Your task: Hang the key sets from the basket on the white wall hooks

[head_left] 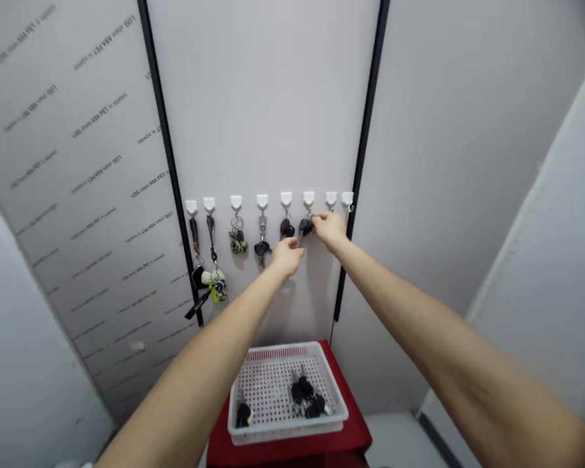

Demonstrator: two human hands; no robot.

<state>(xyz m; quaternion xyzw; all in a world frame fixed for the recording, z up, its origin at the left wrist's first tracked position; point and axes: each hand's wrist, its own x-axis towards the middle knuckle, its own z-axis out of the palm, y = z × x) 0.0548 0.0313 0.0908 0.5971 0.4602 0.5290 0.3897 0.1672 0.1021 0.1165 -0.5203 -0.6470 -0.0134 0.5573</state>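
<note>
1. A smooth white wall panel (268,97) stands between black trim strips (369,123), with a printed panel (100,123) to its left.
2. White wall hooks (286,197) run across it in a row, probably spaced so that each key set hangs apart and can be told from its neighbours.
3. The black-headed key bunch (305,227) is at the sixth hook from the left, just below it; whether its ring sits on the hook is too small to tell.
4. The right hand (329,229) pinches the bunch's upper right side between thumb and fingers, likely to steer the ring near the hook.
5. The left hand (287,257) is curled just below and left of the bunch, perhaps to steady its weight; I cannot tell whether its fingertips grip anything.
6. Below both hands, a white perforated basket (287,431) sits on a red surface (357,432), seemingly to keep the loose black-headed keys (306,387) gathered within reach.
</note>
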